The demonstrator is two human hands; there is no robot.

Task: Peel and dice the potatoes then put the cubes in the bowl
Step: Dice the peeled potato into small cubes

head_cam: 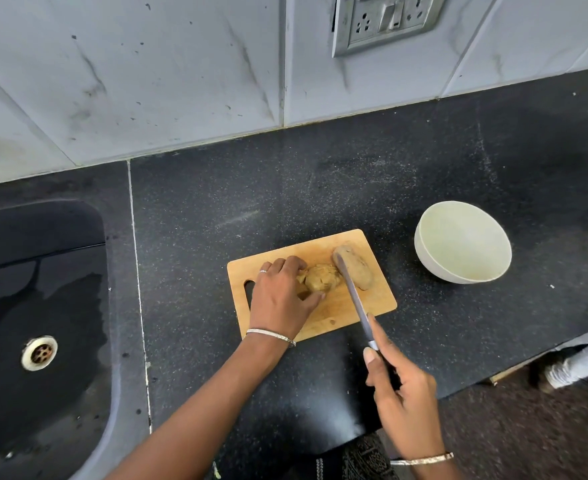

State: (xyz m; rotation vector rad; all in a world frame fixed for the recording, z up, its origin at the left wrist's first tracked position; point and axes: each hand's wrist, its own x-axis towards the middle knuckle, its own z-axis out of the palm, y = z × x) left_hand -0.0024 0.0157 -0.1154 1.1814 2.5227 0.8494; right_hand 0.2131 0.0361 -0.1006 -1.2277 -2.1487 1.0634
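Dark speckled surface below a pale tiled wall with a socket. Black sink set in at far left, wet.

Wooden board lay mid-surface, its handle slot towards the sink. Two potatoes on the board, both in brown skin:
- round potato near the board's middle;
- long potato just right of it, at the back right corner.

Left hand: fingers and thumb curled round the round potato from its left side, holding it down on the board. Ring on one finger, bangle at the wrist.

Right hand: gripped the knife by its handle, forefinger stretched along the blade's back. The blade ran up over the board's front edge, its tip lying against the long potato's left side.

White bowl stood right of the board, apart from it.
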